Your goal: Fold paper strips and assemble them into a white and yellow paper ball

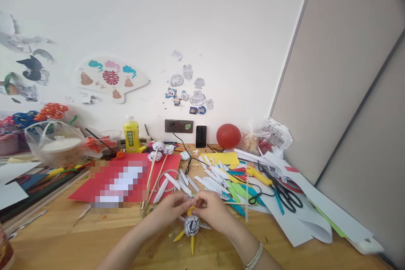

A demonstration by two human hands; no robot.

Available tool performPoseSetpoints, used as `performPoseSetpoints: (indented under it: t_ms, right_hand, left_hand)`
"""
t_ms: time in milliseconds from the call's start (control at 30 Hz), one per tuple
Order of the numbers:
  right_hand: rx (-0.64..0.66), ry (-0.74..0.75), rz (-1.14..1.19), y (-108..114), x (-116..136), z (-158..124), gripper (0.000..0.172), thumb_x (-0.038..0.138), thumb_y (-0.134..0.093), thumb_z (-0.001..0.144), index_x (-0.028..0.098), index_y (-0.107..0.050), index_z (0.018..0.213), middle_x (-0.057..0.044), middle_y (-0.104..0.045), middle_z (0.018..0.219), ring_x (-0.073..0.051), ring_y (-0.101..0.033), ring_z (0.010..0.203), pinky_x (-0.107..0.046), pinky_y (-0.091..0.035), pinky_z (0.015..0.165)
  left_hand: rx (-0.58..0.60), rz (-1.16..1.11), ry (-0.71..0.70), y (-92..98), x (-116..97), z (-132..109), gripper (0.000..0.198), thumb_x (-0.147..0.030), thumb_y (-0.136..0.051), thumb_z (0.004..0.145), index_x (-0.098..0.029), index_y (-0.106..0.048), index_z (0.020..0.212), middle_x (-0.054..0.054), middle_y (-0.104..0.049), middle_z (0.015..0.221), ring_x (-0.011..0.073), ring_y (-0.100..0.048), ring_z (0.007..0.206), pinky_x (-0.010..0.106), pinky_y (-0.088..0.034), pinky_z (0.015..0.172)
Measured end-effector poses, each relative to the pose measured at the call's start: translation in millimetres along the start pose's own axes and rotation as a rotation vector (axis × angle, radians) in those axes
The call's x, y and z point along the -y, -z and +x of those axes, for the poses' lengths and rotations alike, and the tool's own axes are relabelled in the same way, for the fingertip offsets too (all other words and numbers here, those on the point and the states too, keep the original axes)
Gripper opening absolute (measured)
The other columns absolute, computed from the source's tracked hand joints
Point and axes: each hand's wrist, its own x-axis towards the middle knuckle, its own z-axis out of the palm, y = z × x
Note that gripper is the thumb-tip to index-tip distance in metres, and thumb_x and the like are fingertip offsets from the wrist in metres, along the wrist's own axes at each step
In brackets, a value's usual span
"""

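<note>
A round ball of folded white paper (191,225) with dark marks is just above the table, below my fingertips. Yellow and white pointed paper strips stick out around it, among them a yellow strip (192,244) pointing toward me. My left hand (176,207) and my right hand (209,210) meet at the far side of the ball, thumbs and forefingers pinched together. Between them shows a short piece of yellow paper strip (190,210), gripped by both. The fingers partly hide it and the ball's far side.
Loose white paper strips (213,181) lie beyond my hands. Black-handled scissors (289,200) and a yellow glue gun (258,176) lie to the right. Paper flowers on sticks (155,156) rest on a red sheet (85,185). A yellow bottle (131,135), phone (201,136) and red balloon (228,136) stand behind.
</note>
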Motion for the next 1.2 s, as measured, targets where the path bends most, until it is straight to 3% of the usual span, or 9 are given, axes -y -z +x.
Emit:
performPoseSetpoints:
  t_ms: [67, 167, 400, 600, 800, 967, 1200]
  right_hand:
    - [-0.006, 0.035, 0.002, 0.1, 3.2, -0.5, 0.016, 0.003, -0.061, 0.061, 0.017, -0.062, 0.068, 0.004, -0.057, 0.063, -0.010, -0.052, 0.060, -0.019, -0.039, 0.057]
    - [-0.031, 0.126, -0.043, -0.2, 6.7, -1.4, 0.016, 0.005, -0.063, 0.062, 0.018, -0.065, 0.072, 0.002, -0.062, 0.070, -0.013, -0.056, 0.067, -0.022, -0.042, 0.063]
    - [-0.079, 0.384, -0.264, -2.8, 7.6, -3.8, 0.014, 0.008, -0.060, 0.072, 0.020, -0.067, 0.072, 0.000, -0.066, 0.072, -0.014, -0.058, 0.071, -0.024, -0.043, 0.067]
    - [-0.004, 0.579, -0.429, 3.7, 15.5, -9.4, 0.019, 0.008, -0.051, 0.079, 0.020, -0.066, 0.082, -0.003, -0.065, 0.077, -0.015, -0.054, 0.078, -0.026, -0.042, 0.071]
    - [0.010, 0.455, -0.392, 11.6, 27.3, -13.5, 0.041, -0.004, -0.048, 0.069, 0.020, -0.061, 0.098, -0.003, -0.063, 0.087, -0.015, -0.053, 0.086, -0.026, -0.042, 0.076]
    - [-0.017, 0.381, -0.273, 12.4, 26.4, -10.0, 0.024, 0.003, -0.052, 0.073, 0.020, -0.065, 0.084, -0.001, -0.062, 0.079, -0.014, -0.055, 0.080, -0.024, -0.043, 0.072]
    - [-0.044, 0.403, -0.287, 11.9, 27.3, -10.4, 0.020, 0.006, -0.054, 0.074, 0.021, -0.065, 0.082, -0.001, -0.061, 0.073, -0.015, -0.054, 0.077, -0.025, -0.042, 0.068]
  left_hand:
    - [0.037, -0.105, 0.056, 0.7, -2.5, -0.9, 0.036, -0.050, -0.043, 0.072, -0.015, -0.054, 0.071, -0.002, -0.053, 0.058, 0.0126, -0.050, 0.054, 0.023, -0.039, 0.050]
    - [0.040, -0.165, 0.068, -2.3, 1.7, 1.6, 0.037, -0.051, -0.048, 0.069, -0.015, -0.053, 0.068, -0.005, -0.048, 0.053, 0.0100, -0.044, 0.047, 0.020, -0.034, 0.042]
    - [-0.117, -0.150, -0.001, -10.5, 23.4, 12.6, 0.027, -0.044, -0.045, 0.072, -0.019, -0.041, 0.063, -0.010, -0.035, 0.050, 0.0073, -0.034, 0.041, 0.018, -0.029, 0.037]
    - [-0.204, -0.104, -0.043, -9.3, 19.9, 11.9, 0.022, -0.039, -0.044, 0.073, -0.020, -0.040, 0.061, -0.009, -0.037, 0.051, 0.0082, -0.036, 0.042, 0.019, -0.030, 0.037]
    - [-0.171, -0.120, -0.038, -8.3, 12.5, 10.2, 0.021, -0.039, -0.042, 0.073, -0.020, -0.042, 0.064, -0.009, -0.037, 0.051, 0.0084, -0.038, 0.042, 0.018, -0.033, 0.037]
    - [-0.149, -0.129, -0.032, -5.9, 9.3, 10.6, 0.026, -0.044, -0.043, 0.071, -0.019, -0.043, 0.064, -0.008, -0.040, 0.052, 0.0094, -0.042, 0.043, 0.020, -0.037, 0.037]
    - [-0.213, -0.075, -0.111, -7.9, 10.2, 10.9, 0.024, -0.041, -0.044, 0.073, -0.019, -0.045, 0.062, -0.006, -0.042, 0.053, 0.0116, -0.045, 0.049, 0.021, -0.036, 0.043]
